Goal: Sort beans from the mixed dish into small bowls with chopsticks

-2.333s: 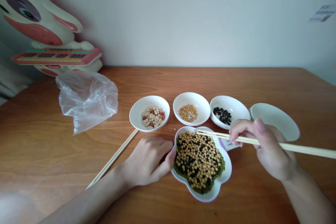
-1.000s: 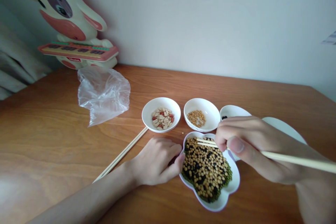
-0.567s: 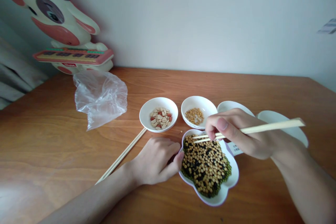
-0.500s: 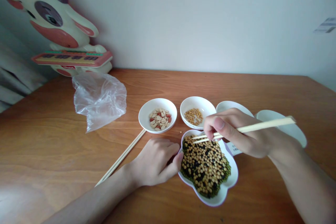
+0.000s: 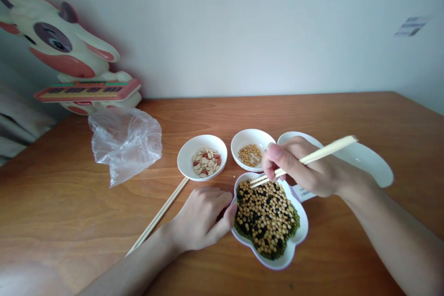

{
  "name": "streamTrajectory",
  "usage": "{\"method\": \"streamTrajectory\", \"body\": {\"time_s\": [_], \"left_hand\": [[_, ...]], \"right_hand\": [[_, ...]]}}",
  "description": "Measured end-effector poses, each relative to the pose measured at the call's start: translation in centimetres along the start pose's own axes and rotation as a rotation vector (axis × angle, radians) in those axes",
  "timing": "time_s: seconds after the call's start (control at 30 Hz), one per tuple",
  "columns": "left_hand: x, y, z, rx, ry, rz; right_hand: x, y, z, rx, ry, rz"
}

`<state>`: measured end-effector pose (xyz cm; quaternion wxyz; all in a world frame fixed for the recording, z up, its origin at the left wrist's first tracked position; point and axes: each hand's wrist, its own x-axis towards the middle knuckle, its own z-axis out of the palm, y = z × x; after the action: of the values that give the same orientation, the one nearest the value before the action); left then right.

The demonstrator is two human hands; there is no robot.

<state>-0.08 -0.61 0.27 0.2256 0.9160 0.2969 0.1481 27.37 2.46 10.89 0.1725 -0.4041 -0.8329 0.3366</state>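
My right hand (image 5: 301,166) is closed around a pair of chopsticks (image 5: 326,150). Their tips are close together among the beans at the far left of a scalloped, lilac-rimmed dish (image 5: 301,236). Yellow soybeans (image 5: 277,215), black beans and small green beans lie mixed in it. My left hand (image 5: 204,215) pinches the dish's left rim between thumb and fingers. Just behind the dish stands a white bowl (image 5: 251,136) with some soybeans (image 5: 250,155). Whether a bean is between the chopstick tips is too small to tell.
Left of the soybean bowl is a white bowl (image 5: 185,157) of pale seeds and peanuts (image 5: 207,162). Spare chopsticks (image 5: 157,217) lie by my left forearm. A clear plastic bag (image 5: 128,141) and a cow-shaped toy keyboard (image 5: 86,90) are at left; white bowls (image 5: 369,162) stand behind my right hand.
The chopstick tips have drawn closer together and shifted slightly towards the dish's far left edge. My left hand keeps its hold on the rim. The whole view has shifted a little.
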Motion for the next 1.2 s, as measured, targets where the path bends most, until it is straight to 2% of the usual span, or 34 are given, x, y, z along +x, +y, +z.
{"method": "streamTrajectory", "body": {"time_s": [0.3,0.53,1.2], "left_hand": [[0.10,0.08,-0.02,-0.008,-0.001,0.006],[-0.03,0.04,-0.03,0.002,0.009,0.010],[0.02,0.00,-0.02,0.007,0.005,0.008]], "right_hand": [[-0.03,0.03,0.04,-0.023,-0.061,-0.008],[0.28,-0.29,0.21,-0.053,-0.021,0.011],[0.22,0.22,0.51,-0.021,-0.051,-0.018]]}}
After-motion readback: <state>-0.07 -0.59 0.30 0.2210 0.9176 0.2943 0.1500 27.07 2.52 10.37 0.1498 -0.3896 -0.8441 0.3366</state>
